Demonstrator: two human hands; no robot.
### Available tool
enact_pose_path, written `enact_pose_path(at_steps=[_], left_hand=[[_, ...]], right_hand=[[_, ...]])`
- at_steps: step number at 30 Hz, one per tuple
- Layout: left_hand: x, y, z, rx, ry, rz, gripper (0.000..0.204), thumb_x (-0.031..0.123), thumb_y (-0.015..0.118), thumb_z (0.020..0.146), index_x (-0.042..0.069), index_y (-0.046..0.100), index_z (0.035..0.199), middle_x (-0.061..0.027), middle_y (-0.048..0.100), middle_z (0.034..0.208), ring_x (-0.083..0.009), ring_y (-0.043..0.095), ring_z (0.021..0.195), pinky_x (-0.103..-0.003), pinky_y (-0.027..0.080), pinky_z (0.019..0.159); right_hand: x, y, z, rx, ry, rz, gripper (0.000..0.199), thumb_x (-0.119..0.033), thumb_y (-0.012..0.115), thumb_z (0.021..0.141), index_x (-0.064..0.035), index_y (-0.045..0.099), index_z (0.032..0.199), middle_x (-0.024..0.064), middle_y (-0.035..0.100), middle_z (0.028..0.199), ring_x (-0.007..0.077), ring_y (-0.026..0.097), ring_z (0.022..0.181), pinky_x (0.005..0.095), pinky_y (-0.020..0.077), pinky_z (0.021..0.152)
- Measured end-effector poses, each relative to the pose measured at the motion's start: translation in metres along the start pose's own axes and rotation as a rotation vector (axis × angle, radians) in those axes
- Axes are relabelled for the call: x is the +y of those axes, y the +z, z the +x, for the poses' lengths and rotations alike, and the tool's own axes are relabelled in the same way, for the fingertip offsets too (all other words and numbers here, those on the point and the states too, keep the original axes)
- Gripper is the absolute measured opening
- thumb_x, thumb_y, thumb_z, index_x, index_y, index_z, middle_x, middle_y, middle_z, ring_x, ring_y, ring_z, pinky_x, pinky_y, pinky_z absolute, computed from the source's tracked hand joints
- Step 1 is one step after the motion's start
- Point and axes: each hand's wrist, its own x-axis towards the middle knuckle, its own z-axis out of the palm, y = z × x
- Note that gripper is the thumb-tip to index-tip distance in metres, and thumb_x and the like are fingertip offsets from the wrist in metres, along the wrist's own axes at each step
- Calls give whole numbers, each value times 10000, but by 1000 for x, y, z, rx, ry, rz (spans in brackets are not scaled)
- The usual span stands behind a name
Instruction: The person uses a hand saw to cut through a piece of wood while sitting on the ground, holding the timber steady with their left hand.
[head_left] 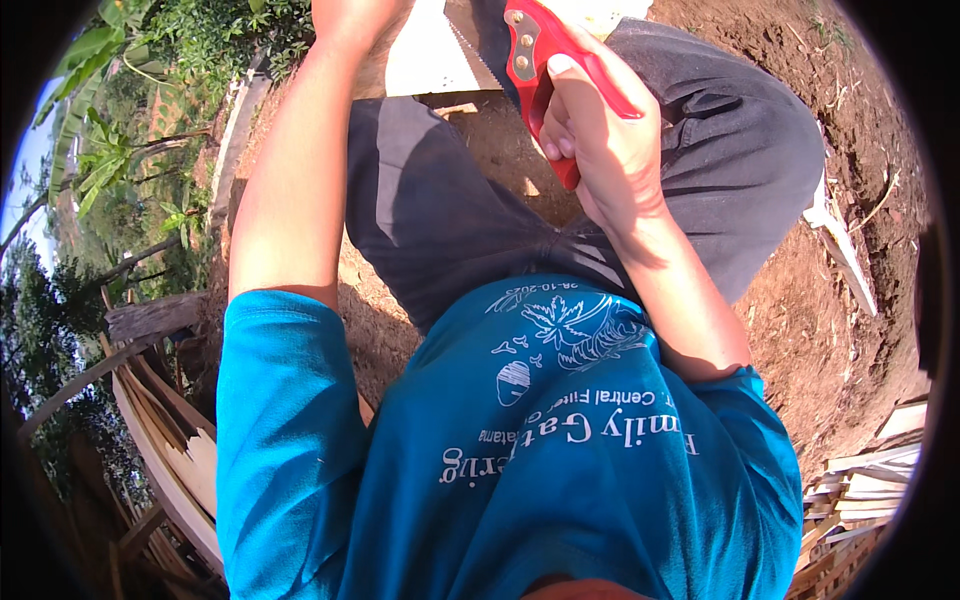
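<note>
Looking down from the head camera, I see my right hand (pixel 600 140) wrapped around the red handle (pixel 540 70) of a handsaw, the fingers (pixel 560 125) curled tight about the grip and the thumb lying along its upper side. The saw blade (pixel 475 45) runs up and to the left from the handle toward the top edge of the view, its toothed edge facing left, and it lies against a pale wooden board (pixel 425 60) that sits just above my knees. My left hand (pixel 355 20) reaches up to that same board at the top rim of the picture; most of it is cut off by the frame, so I cannot tell whether its fingers are spread or closed, only that it rests at the board's left end. Both bare forearms come out of the sleeves of a blue printed t-shirt (pixel 520 450), and dark grey trousers (pixel 480 210) cover my bent legs beneath the saw. Under me is bare reddish-brown soil (pixel 860 290), with a thin white offcut (pixel 840 250) lying on it to the right of my thigh. A stack of pale planks (pixel 860 490) shows at the lower right, more curved boards (pixel 170 440) lean at the lower left, and green leafy plants (pixel 130 140) fill the upper left.
</note>
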Motion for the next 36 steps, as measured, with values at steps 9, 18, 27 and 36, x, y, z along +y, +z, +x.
enact_pose_path(at_steps=[9,18,27,36], left_hand=[[7,-2,5,-46,-91,137,446,343,463,1006,65,752,813,-173,731,800,-378,718,792,-487,563,756],[23,-3,3,59,-265,-192,349,365,598,933,73,782,875,-178,739,835,-376,719,796,-453,558,736],[0,-1,2,43,-190,-168,324,345,619,928,70,780,866,-168,740,819,-357,725,766,-433,564,718],[-3,-3,-2,27,-204,-226,331,377,637,903,86,784,842,-171,731,798,-363,722,751,-437,556,704]], right_hand=[[-42,-13,62,-51,153,170,148,-149,575,1051,-76,587,922,-51,447,634,37,422,506,218,396,502],[-38,-26,61,-45,229,235,153,-193,589,1050,-66,637,978,-38,523,638,76,495,510,234,437,489],[11,3,10,74,13,48,384,-178,587,1042,0,603,1382,-44,447,594,34,392,488,233,390,489],[-21,-21,-64,269,22,-33,559,-255,656,1021,34,503,1474,-59,421,592,28,331,444,205,321,418]])
